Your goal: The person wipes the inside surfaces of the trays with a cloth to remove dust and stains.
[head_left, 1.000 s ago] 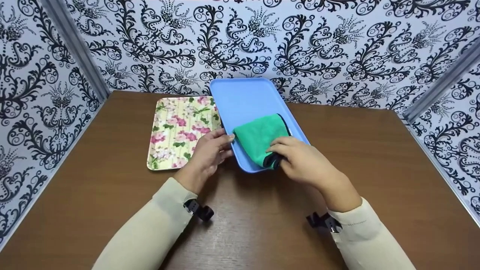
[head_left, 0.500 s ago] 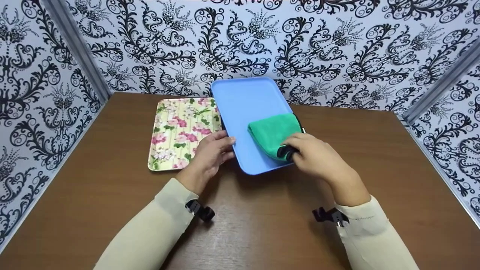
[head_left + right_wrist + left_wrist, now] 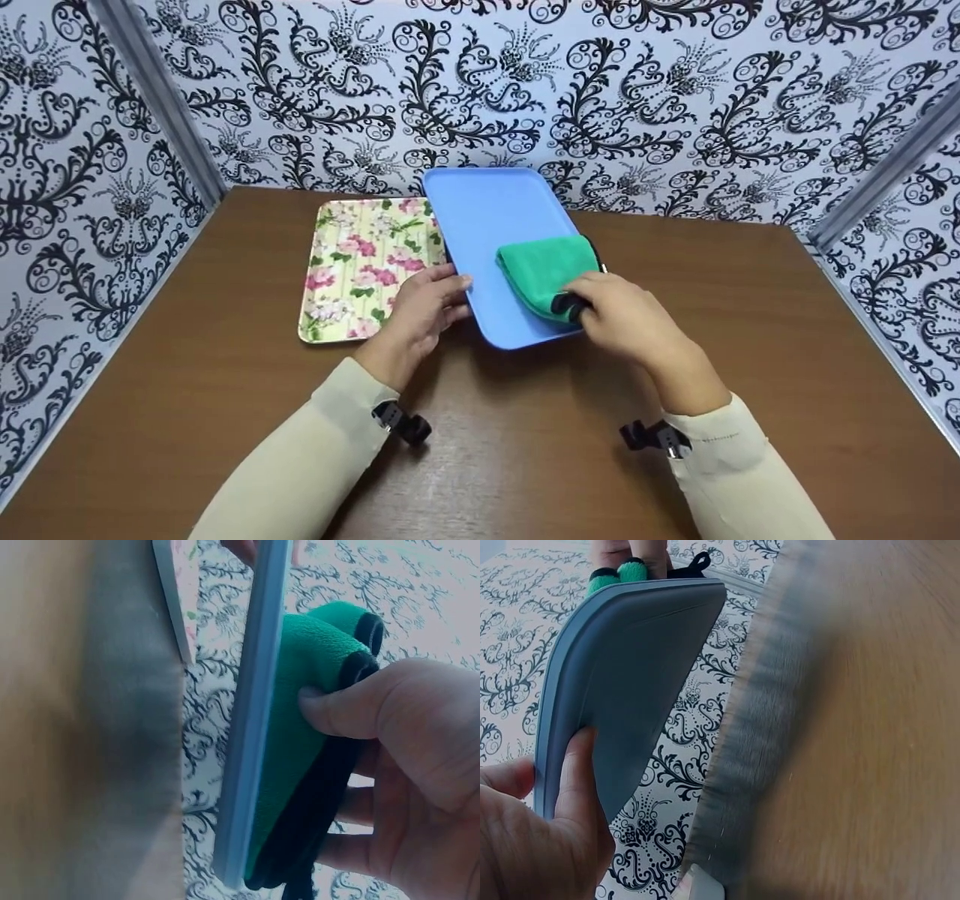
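Observation:
A blue tray (image 3: 487,214) is held tilted above the table in the head view, its near end toward me. My left hand (image 3: 421,307) grips its left edge, thumb on the upper face and fingers underneath. The left wrist view shows the underside of the tray (image 3: 641,675) with fingers against it. A folded green cloth (image 3: 544,270) with black edging lies against the tray's near right part. My right hand (image 3: 630,311) grips the cloth by its folded right side. In the right wrist view the thumb presses on the green cloth (image 3: 300,727), close along the tray's face.
A floral tray (image 3: 360,277) with pink flowers lies flat on the brown wooden table (image 3: 525,450), left of the blue tray and partly behind it. Black-and-white patterned walls (image 3: 637,112) enclose the table at the back and both sides.
My right hand has slid the cloth rightward across the tray, then very slightly back down. The tray's far end has dipped a little lower. My left hand keeps its hold.

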A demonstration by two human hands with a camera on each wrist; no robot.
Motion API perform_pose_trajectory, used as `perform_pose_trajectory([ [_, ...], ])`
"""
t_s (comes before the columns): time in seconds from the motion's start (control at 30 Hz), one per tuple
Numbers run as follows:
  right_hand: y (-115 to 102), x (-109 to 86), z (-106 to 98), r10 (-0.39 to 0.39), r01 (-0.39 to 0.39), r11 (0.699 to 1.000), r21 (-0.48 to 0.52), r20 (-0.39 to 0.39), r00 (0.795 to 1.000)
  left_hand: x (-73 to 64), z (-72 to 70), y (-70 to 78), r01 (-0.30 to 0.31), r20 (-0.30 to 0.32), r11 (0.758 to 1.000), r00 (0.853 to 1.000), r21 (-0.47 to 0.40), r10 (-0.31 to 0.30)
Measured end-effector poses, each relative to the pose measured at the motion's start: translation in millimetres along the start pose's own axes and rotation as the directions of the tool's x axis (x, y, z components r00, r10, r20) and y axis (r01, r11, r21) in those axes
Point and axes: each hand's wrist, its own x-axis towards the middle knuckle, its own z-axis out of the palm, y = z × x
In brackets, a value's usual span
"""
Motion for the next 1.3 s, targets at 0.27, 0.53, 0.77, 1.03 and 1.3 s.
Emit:
perform_pose_trajectory([
  [0.27, -19.7, 2.1, 10.8, 0.056, -0.054, 0.998, 0.024, -0.053, 0.997, -1.2, 2.6, -2.0, -0.029, -0.003, 1.000, 1.000, -0.001, 0.029],
  [0.53, -34.1, -0.1, 18.3, -0.010, 0.017, 0.999, 0.043, -0.149, 0.989, -0.5, 4.9, -3.3, -0.033, 0.006, 0.999, 0.999, -0.011, 0.033],
  [0.77, -44.6, 0.3, 26.4, -0.147, 0.161, 0.985, 0.067, -0.176, 0.973, -0.9, 4.2, -5.2, -0.025, -0.008, 0.999, 1.000, -0.020, 0.024],
  [1.03, -48.5, -1.0, 29.2, -0.202, 0.219, 0.974, 0.063, -0.203, 0.958, -0.5, 5.2, -7.0, -0.022, -0.024, 1.000, 1.000, -0.022, 0.021],
  [1.3, -41.6, 2.3, 32.0, -0.277, 0.275, 0.960, -0.045, -0.256, 0.926, -2.4, 7.1, -6.0, -0.030, -0.007, 0.999, 1.000, -0.024, 0.030],
])
